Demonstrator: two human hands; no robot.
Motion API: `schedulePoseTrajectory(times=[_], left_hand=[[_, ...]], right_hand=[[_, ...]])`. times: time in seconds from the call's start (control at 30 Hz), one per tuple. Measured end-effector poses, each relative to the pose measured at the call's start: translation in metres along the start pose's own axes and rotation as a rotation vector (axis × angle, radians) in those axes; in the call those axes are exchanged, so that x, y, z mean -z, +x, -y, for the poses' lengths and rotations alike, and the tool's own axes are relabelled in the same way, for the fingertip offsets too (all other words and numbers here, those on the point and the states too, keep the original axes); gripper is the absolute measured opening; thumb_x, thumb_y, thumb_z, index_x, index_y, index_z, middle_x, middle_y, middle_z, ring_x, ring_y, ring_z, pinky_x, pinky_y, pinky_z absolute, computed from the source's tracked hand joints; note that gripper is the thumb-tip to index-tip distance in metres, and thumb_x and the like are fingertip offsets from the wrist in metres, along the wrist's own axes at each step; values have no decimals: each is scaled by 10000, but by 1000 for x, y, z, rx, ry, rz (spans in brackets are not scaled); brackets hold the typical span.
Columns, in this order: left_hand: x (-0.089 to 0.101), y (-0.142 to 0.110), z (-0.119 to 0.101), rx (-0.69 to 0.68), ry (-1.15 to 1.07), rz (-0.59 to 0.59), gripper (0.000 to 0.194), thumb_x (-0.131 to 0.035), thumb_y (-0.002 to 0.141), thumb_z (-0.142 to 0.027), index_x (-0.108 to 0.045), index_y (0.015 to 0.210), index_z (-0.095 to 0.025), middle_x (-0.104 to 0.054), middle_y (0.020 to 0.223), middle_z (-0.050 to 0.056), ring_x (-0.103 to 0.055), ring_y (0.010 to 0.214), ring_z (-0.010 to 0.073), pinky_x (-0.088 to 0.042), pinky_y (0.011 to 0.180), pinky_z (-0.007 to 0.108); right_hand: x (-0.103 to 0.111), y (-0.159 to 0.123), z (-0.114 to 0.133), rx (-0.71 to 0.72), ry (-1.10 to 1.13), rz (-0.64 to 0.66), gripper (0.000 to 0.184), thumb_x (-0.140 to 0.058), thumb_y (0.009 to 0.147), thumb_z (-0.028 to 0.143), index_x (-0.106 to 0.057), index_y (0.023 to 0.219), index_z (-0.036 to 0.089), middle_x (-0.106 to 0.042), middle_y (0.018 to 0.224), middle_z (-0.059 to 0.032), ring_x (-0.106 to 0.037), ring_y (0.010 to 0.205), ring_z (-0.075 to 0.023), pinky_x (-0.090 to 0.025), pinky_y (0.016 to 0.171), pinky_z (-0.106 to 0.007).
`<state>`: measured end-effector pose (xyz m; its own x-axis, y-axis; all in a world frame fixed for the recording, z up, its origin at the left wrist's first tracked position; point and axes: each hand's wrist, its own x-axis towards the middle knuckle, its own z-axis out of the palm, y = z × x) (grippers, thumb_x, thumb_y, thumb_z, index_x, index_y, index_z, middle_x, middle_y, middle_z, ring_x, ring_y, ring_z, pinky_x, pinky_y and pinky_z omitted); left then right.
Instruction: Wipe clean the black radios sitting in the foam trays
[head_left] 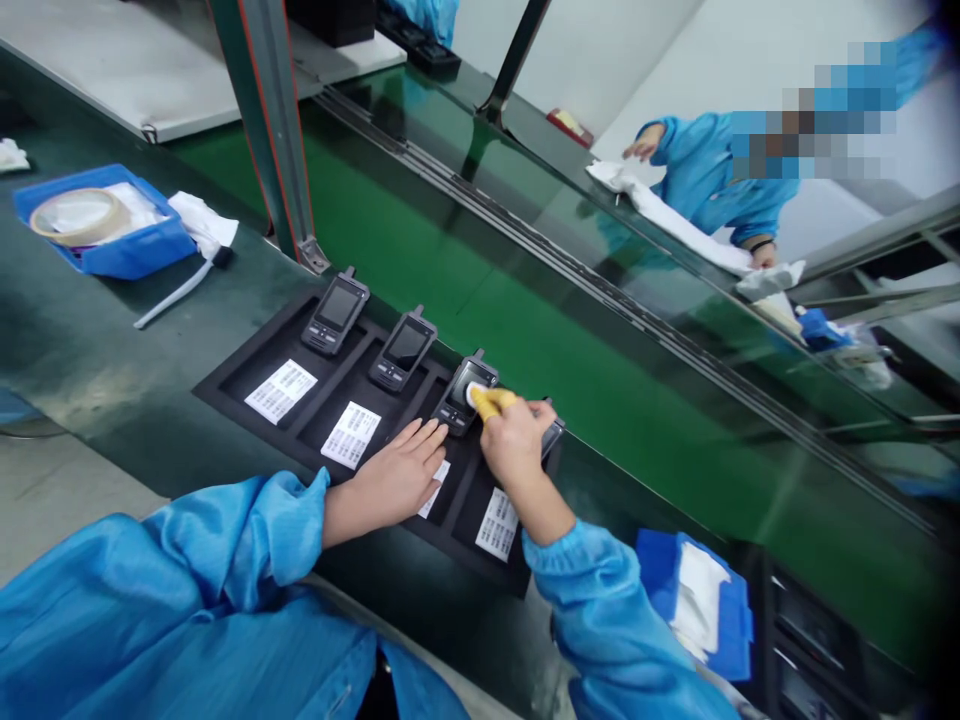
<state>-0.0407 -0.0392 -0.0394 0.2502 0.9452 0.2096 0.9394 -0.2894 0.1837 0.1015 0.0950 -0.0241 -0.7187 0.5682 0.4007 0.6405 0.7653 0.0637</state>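
A black foam tray holds several dark handheld radios with screens, each paired with a white barcode label sheet. My right hand, with yellow covers on its fingertips, is closed on a small white wiping pad. It presses the pad against the screen of the third handheld radio. My left hand lies flat with fingers stretched out, fingertips at that radio's lower edge, partly covering its label sheet. Left of it are another radio and a label sheet. The rightmost radio is mostly hidden behind my right hand.
At left, a blue bin holds a tape roll, beside a white-handled brush. Another blue bin with white cloth stands at right near more black trays. A metal post rises behind. Across the green conveyor, a co-worker handles white material.
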Motion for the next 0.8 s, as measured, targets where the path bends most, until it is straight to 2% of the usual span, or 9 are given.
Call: schedulePoseTrajectory(times=[0.1,0.17,0.3,0.37,0.43,0.53,0.67,0.73,0.8], left_hand=[[1,0,0,-6,0,12,388,-534,878,-306,-595,1173,-62,-492,1384,201,-429,1316,298,-272,1118,431],[1,1,0,-5,-11,19,397,-544,874,-308,-594,1175,-55,-488,1385,205,-427,1316,306,-282,1115,437],[3,2,0,-4,-45,0,383,-545,869,-286,-594,1166,-50,-535,1338,202,-440,1302,308,-300,1108,449],[7,-1,0,-20,-88,-34,291,-510,883,-237,-624,1103,-84,-633,1209,159,-514,1229,282,-272,1121,479],[12,-8,2,-30,-145,-90,219,-459,902,-184,-656,982,-134,-702,1016,92,-610,1072,231,-237,1133,506],[21,-22,8,3,-196,-199,246,-426,921,-171,-664,859,-170,-701,826,33,-651,857,166,-268,1124,479],[31,-35,23,72,-188,-314,237,-446,923,-194,-670,848,-166,-658,700,11,-624,687,133,-376,1053,429],[35,-39,32,102,-157,-351,233,-457,919,-195,-673,837,-164,-625,634,-2,-602,625,128,-427,995,408],[39,-41,42,124,-125,-375,230,-465,914,-200,-675,828,-166,-612,611,-4,-594,610,131,-455,948,391]], right_hand=[[-7,24,-14,-51,-8,-3,332,-461,793,20,-704,910,213,-646,1017,-74,-477,878,-202,-211,849,-418],[-12,27,-8,-44,-1,9,311,-470,796,24,-706,879,209,-644,986,-72,-475,864,-200,-212,840,-416],[-12,1,26,54,33,47,228,-526,810,69,-697,774,215,-632,878,-34,-477,843,-176,-213,827,-393],[-8,-15,41,103,50,56,198,-554,812,93,-697,783,227,-631,861,-17,-479,831,-162,-213,823,-379],[-5,-25,46,124,63,53,204,-564,805,94,-699,816,246,-640,885,-1,-481,827,-150,-213,824,-368],[-6,-22,32,57,61,24,265,-536,782,60,-701,856,253,-644,936,-7,-478,849,-160,-208,826,-372],[-18,-3,0,-122,36,-18,340,-463,752,13,-695,878,227,-630,957,-43,-449,854,-190,-204,799,-387],[-23,-3,-5,-150,39,-12,339,-453,747,7,-692,836,230,-623,919,-33,-439,841,-188,-205,790,-380],[-23,-13,2,-133,49,5,325,-465,746,8,-693,806,232,-620,896,-24,-443,843,-181,-208,791,-374]])
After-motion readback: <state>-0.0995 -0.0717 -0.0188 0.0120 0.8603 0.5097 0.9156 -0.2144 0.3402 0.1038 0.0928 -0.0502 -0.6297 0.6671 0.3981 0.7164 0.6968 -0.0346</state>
